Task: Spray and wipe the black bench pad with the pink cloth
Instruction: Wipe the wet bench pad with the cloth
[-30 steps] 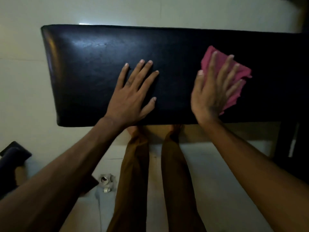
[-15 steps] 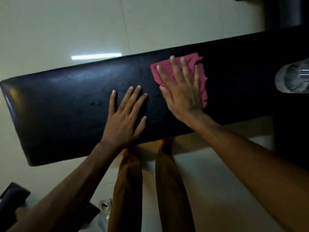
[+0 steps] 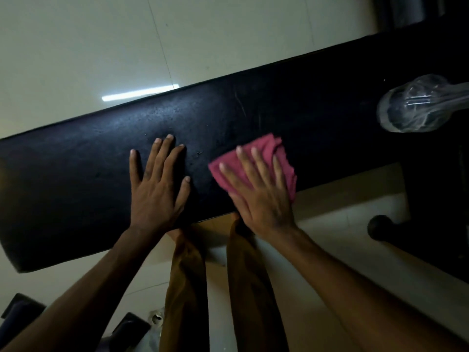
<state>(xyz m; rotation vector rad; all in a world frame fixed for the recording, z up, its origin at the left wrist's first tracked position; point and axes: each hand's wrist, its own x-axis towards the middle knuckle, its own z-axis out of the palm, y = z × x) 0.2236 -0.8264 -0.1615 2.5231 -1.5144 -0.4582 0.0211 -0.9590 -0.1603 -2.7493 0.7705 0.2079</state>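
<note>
The crumpled pink fabric cloth point(image 3: 264, 161) lay flat beneath the right hand point(image 3: 258, 191), whose fingers were straight and spread, on the long black padded bench pad point(image 3: 88, 179). Soft, light; best pressed by palm. The left hand point(image 3: 156, 189) rested splayed just beside it.

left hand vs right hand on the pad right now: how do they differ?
The left hand lies bare on the black bench pad; the right hand presses the pink cloth onto it. The left hand sits toward the pad's middle; the right hand is at the near edge, its heel overhanging. The left fingers point straight across; the right fingers angle leftward. Both are flat, fingers straight.
</note>
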